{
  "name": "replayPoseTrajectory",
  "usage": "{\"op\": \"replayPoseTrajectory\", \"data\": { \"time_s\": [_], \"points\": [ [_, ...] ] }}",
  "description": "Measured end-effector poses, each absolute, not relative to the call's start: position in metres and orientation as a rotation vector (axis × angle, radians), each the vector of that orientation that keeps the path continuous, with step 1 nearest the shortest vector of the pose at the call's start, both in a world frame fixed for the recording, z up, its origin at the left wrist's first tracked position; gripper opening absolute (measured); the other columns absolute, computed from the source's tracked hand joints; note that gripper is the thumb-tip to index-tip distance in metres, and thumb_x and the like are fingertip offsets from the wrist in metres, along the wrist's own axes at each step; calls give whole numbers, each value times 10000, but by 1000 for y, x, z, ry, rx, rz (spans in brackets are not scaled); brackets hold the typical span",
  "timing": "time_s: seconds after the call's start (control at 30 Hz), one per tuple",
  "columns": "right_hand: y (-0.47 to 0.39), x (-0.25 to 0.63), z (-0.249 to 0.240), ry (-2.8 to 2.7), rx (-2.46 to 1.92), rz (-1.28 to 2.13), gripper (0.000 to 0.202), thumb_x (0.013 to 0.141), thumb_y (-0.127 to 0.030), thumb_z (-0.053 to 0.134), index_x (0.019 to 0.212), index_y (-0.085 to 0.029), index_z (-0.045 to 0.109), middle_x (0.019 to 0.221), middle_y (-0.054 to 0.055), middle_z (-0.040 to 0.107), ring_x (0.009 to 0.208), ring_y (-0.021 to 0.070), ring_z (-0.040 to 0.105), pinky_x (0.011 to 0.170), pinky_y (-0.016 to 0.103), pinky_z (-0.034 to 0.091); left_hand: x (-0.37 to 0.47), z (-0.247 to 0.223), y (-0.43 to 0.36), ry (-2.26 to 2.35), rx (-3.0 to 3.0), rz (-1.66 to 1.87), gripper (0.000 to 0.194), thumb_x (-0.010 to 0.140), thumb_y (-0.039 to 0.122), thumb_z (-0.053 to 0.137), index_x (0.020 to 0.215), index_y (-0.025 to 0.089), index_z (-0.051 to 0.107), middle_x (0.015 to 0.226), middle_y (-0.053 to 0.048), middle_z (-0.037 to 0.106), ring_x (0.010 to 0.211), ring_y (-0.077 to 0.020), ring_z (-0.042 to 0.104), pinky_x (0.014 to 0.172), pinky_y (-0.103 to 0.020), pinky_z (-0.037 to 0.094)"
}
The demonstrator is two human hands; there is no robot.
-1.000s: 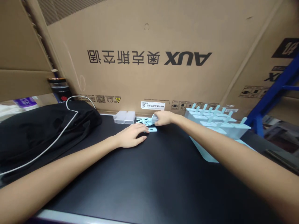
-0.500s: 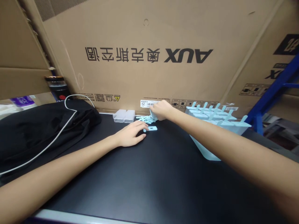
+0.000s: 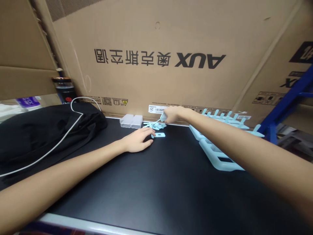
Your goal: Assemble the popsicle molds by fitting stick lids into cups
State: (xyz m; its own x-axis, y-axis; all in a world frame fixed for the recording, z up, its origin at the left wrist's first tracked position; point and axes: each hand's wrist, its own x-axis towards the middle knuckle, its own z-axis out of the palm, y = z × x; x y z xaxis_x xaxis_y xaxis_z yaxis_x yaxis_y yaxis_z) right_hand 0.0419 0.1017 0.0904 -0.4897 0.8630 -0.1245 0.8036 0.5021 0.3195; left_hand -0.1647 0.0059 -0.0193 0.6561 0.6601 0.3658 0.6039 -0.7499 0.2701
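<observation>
On the black tabletop (image 3: 146, 182) lies my left hand (image 3: 139, 139), palm down with fingers spread. Its fingertips touch a flat light-blue popsicle stick with a slotted cap (image 3: 159, 134). My right hand (image 3: 172, 114) is closed on another light-blue popsicle stick (image 3: 163, 117), its cap partly hidden by the fingers. The held stick slants down over a loose pile of light-blue popsicle sticks (image 3: 156, 125). At the right stands a light-blue popsicle mould (image 3: 212, 156) with several sticks upright in it. My right forearm covers part of the mould; open slots show at its near end.
Two clear plastic boxes (image 3: 131, 121) sit left of the pile. A large cardboard box (image 3: 137, 81) walls off the back. Black cloth (image 3: 49, 130) with a white cable (image 3: 70, 130) over it lies left, near a dark bottle (image 3: 65, 90). A blue metal frame (image 3: 271, 127) stands right.
My right hand has shifted slightly right, and the stick in it now shows tilted over the pile. My left hand stays put. More open slots of the mould are visible; the view has shifted slightly.
</observation>
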Motion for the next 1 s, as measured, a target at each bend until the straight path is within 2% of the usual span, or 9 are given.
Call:
{"op": "replayPoseTrajectory", "data": {
  "time_s": [0.27, 0.47, 0.6, 0.77, 1.0],
  "points": [
    [111, 50, 103, 2606, 1401, 186, 489, 743, -420, 642, 1137, -132, 676, 1067, 139, 704, 882, 254, 649, 685, 307, 447, -166, -21, 9, 1072, 2717, 731, 247, 943, 281, 492, 1161, 215, 589, 1320, -94, 611, 1229, -252, 585, 1089, -443, 463],
    [111, 49, 105, 2603, 1378, 140, 460, 734, -387, 635, 1111, -127, 676, 1031, 132, 703, 859, 254, 644, 671, 325, 444, -165, -22, 10, 1078, 2695, 776, 230, 947, 237, 479, 1133, 199, 609, 1317, -97, 630, 1206, -236, 608, 1043, -422, 495],
    [109, 46, 90, 2534, 1341, 27, 404, 729, -374, 644, 1048, -130, 694, 886, 102, 713, 784, 232, 647, 653, 323, 452, -165, -22, 11, 1083, 2701, 775, 231, 947, 223, 485, 1143, 213, 607, 1310, -84, 633, 1143, -227, 633, 980, -403, 524],
    [110, 41, 71, 2458, 1324, -106, 312, 731, -336, 645, 947, -122, 710, 747, 62, 699, 680, 186, 635, 630, 300, 455, -166, -22, 11, 1119, 2712, 820, 217, 953, 226, 489, 1132, 207, 610, 1237, -80, 646, 1133, -226, 612, 982, -394, 511],
    [122, 41, 57, 2381, 1416, -88, 265, 821, -321, 657, 927, -86, 719, 889, 112, 708, 835, 217, 660, 765, 332, 505, -166, -22, 11, 1207, 2709, 811, 166, 956, 248, 508, 1062, 209, 630, 1111, -62, 667, 1051, -224, 618, 947, -393, 519]
  ]
}}
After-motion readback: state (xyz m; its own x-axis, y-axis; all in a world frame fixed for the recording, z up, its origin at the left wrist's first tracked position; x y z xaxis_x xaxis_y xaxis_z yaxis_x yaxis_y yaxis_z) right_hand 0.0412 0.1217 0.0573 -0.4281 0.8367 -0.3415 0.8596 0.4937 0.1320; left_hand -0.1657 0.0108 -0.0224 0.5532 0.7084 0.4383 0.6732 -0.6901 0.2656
